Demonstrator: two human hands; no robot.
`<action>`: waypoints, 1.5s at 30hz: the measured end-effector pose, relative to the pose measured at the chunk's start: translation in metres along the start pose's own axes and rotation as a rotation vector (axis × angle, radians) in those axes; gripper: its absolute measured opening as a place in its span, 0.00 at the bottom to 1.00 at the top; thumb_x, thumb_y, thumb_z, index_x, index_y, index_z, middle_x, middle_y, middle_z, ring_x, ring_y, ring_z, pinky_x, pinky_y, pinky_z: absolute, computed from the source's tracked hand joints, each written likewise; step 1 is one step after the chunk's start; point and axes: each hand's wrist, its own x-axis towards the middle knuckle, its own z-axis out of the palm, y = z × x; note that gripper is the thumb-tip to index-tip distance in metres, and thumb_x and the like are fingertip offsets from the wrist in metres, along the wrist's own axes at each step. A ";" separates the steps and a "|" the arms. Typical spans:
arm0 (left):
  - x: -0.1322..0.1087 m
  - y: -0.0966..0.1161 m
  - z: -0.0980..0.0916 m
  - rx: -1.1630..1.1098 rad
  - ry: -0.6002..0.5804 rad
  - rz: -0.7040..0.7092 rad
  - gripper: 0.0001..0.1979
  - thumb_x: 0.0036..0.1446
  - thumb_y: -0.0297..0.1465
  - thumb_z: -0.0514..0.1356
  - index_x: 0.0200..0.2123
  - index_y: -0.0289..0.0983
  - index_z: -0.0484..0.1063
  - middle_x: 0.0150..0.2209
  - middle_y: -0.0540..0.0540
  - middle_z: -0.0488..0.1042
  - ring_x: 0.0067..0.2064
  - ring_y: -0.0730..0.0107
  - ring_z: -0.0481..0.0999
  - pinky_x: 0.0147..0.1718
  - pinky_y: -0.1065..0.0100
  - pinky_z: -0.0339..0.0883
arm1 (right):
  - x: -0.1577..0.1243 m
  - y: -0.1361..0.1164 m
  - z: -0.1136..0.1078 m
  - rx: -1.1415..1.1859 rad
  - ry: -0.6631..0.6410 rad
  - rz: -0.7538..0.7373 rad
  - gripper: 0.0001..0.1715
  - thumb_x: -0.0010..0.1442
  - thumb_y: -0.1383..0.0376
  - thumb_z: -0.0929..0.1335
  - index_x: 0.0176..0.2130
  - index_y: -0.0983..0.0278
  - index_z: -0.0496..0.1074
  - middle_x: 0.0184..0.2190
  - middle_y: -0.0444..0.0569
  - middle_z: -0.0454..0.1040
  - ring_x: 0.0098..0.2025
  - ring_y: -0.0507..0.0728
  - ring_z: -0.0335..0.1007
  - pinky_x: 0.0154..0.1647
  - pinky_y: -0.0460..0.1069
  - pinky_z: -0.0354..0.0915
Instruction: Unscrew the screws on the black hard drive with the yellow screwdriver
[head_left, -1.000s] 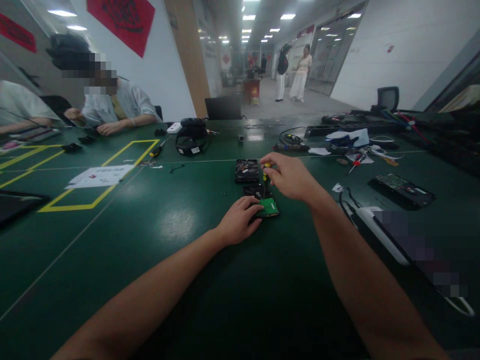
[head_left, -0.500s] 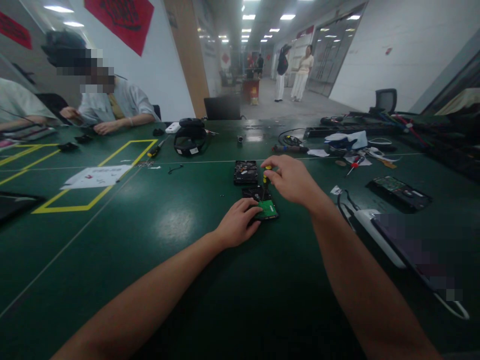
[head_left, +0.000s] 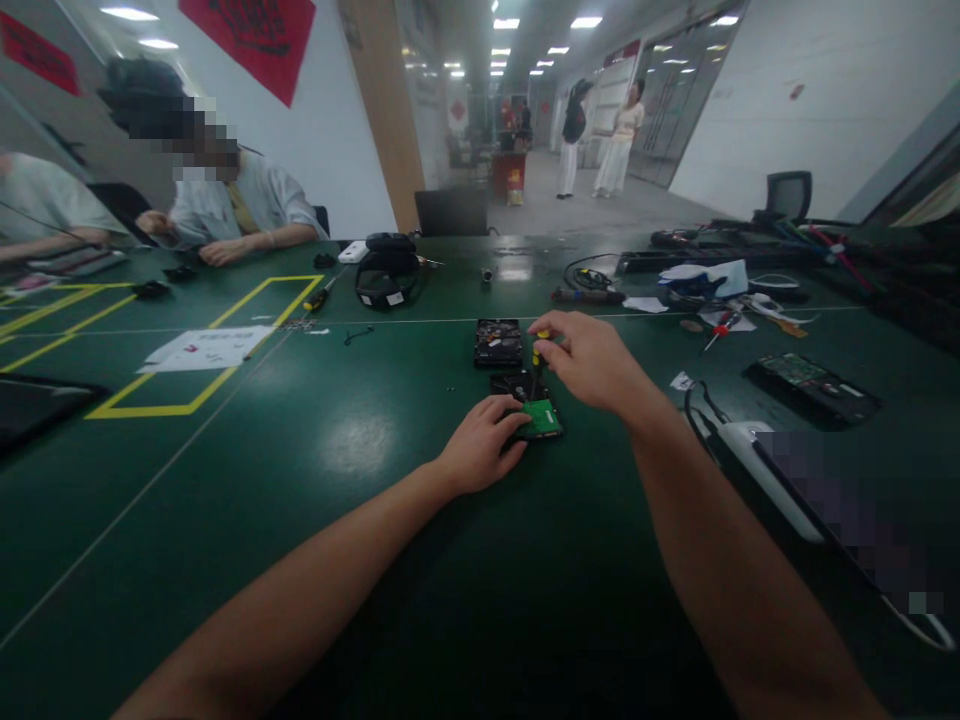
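Note:
A hard drive (head_left: pixel 534 403) with a green circuit board facing up lies on the green table (head_left: pixel 360 520). My left hand (head_left: pixel 480 445) rests on its near left corner, fingers curled round the edge and holding it down. My right hand (head_left: pixel 589 358) pinches the yellow-and-black handle of a small screwdriver (head_left: pixel 535 355), which stands upright with its tip on the drive. A second hard drive (head_left: pixel 498 342) lies just beyond, untouched.
Black headphones (head_left: pixel 385 274) and a yellow screwdriver (head_left: pixel 319 296) lie further back. A paper sheet (head_left: pixel 204 348) sits in a yellow taped rectangle at left. Cables, tools and another circuit board (head_left: pixel 814 385) crowd the right side. Two people sit at the far left; others stand down the corridor.
Both hands keep their grip and place. The view has shifted slightly; the right hand's fingers have moved a little on the screwdriver handle.

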 end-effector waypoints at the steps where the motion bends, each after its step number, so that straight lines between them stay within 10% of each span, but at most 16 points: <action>1: 0.000 0.000 0.000 0.002 -0.001 0.001 0.22 0.65 0.31 0.64 0.61 0.42 0.70 0.61 0.37 0.70 0.64 0.46 0.70 0.63 0.39 0.69 | 0.000 0.000 0.000 -0.001 0.000 0.001 0.14 0.68 0.65 0.66 0.49 0.61 0.78 0.45 0.55 0.80 0.48 0.64 0.74 0.55 0.58 0.66; 45: 0.000 0.000 -0.001 -0.004 0.002 0.014 0.22 0.65 0.32 0.64 0.62 0.42 0.70 0.61 0.37 0.70 0.65 0.46 0.70 0.64 0.40 0.70 | -0.002 0.002 0.001 0.198 -0.032 0.027 0.13 0.71 0.61 0.65 0.47 0.61 0.78 0.41 0.51 0.81 0.37 0.58 0.77 0.43 0.53 0.69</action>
